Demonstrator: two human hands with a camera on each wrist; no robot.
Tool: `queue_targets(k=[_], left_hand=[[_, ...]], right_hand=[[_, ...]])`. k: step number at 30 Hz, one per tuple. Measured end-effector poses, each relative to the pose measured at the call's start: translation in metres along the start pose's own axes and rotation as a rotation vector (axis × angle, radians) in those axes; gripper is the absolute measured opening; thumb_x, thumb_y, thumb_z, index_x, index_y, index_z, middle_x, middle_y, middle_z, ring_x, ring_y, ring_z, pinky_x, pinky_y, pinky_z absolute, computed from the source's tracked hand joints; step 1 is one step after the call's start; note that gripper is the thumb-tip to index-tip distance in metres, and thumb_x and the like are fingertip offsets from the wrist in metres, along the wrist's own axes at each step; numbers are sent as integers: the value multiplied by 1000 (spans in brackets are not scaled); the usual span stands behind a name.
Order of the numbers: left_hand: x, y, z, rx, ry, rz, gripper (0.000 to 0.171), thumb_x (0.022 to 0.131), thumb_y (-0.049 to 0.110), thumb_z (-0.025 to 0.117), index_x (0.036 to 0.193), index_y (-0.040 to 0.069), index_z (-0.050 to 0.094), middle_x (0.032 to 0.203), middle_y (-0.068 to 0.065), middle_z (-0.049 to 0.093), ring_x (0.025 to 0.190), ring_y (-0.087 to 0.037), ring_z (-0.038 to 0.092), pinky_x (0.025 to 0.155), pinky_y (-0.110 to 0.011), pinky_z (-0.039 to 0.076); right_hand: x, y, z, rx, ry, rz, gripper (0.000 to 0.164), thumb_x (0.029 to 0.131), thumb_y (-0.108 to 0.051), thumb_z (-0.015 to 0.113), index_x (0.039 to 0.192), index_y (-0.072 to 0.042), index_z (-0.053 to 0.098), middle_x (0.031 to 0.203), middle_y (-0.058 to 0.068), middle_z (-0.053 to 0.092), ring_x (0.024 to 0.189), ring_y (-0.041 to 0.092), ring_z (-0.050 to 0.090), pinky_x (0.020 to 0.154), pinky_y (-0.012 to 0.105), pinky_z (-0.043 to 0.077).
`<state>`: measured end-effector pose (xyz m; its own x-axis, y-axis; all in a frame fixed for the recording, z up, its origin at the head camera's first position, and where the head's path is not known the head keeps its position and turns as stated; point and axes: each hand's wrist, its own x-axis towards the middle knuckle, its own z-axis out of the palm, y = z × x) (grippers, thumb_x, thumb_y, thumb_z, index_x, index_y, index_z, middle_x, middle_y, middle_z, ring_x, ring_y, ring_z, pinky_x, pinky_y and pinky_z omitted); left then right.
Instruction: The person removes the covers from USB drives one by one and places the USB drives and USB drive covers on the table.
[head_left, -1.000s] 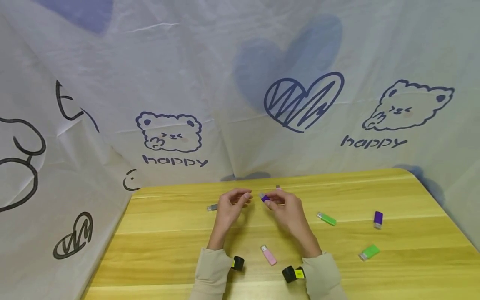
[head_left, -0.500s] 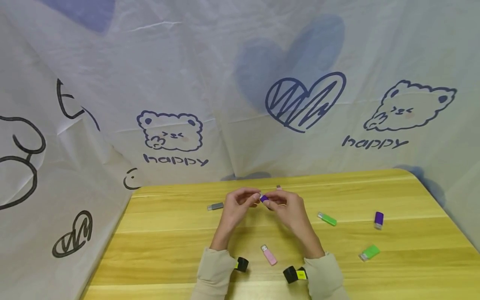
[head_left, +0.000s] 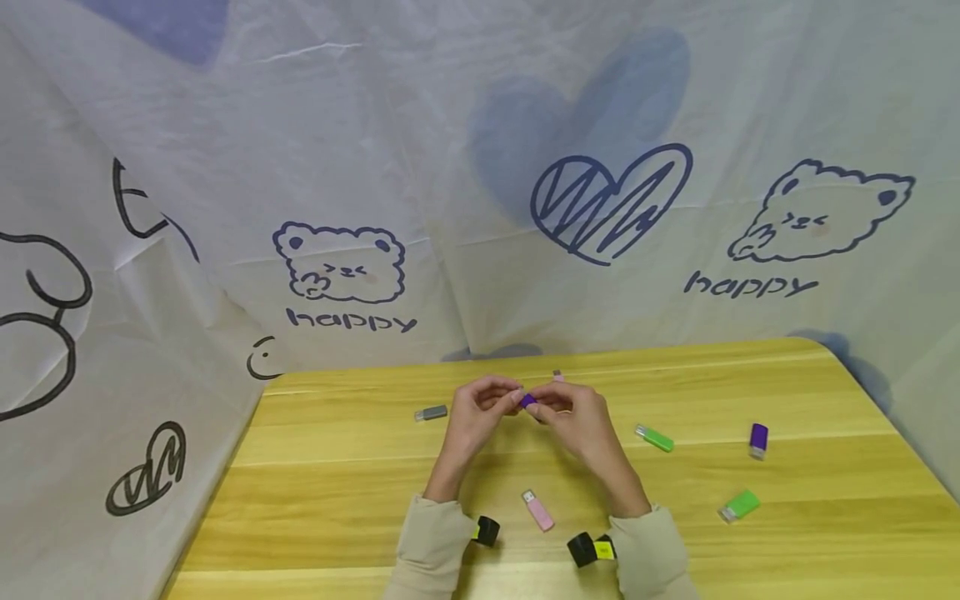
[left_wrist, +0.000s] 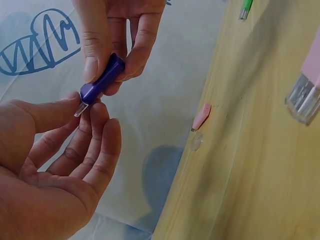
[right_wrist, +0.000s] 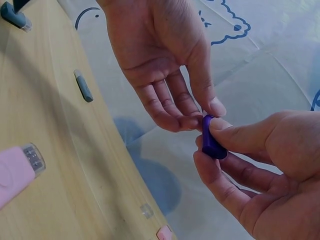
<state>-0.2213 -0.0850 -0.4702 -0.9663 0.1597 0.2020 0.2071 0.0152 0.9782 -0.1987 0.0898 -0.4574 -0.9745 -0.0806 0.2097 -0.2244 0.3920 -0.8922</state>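
Observation:
A purple USB flash drive (right_wrist: 214, 142) is held up between both hands, over the table's far part in the head view. My right hand (head_left: 581, 417) pinches its purple body between thumb and fingers. At its other end, my left hand (head_left: 476, 417) has thumb and fingertips on the clear cap (left_wrist: 81, 109). In the left wrist view the cap points down toward the left palm, and the left hand's other fingers are loosely bent. Left of the hands lies a grey flash drive (head_left: 431, 413); nearer the body, between the forearms, is a pink one (head_left: 537, 510).
On the right side of the wooden table (head_left: 315, 500) lie green flash drives (head_left: 655, 438) and a purple one (head_left: 758, 441). Near the far edge, a small pink drive (left_wrist: 202, 116) lies beside a loose clear cap (left_wrist: 197, 141). A printed cloth (head_left: 450, 167) hangs behind.
My left hand has moved right to the purple flash drive, and its fingers now meet the capped end. The grey drive has come fully into sight. My right hand keeps its pinch.

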Motion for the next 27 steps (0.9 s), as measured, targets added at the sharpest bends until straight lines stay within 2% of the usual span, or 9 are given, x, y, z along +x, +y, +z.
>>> queue_targets(k=[5,12,27], left_hand=[[-1,-1,1,-3,15,-6,11,94,-4,71,103,-11,72,96,-26,73,79,-20,72,75,-32,63],[-1,1,0,-40,54,-54,13,93,-2,74,102,-11,74,96,-24,74,79,-24,73,77,-36,64],[-1,3,-1,-54,102,-77,14,93,-1,74,101,-12,74,96,-24,74,76,-19,72,74,-32,63]], right_hand=[[-1,0,-1,2,-9,1,13,92,-4,77,104,-2,78,94,10,77,85,25,75,73,32,63],[-1,0,0,2,-19,-6,13,92,-4,76,105,-1,78,94,10,77,85,24,75,73,31,62],[-1,-3,3,13,-14,-3,13,93,-5,76,105,-1,78,92,10,77,80,21,74,72,32,62]])
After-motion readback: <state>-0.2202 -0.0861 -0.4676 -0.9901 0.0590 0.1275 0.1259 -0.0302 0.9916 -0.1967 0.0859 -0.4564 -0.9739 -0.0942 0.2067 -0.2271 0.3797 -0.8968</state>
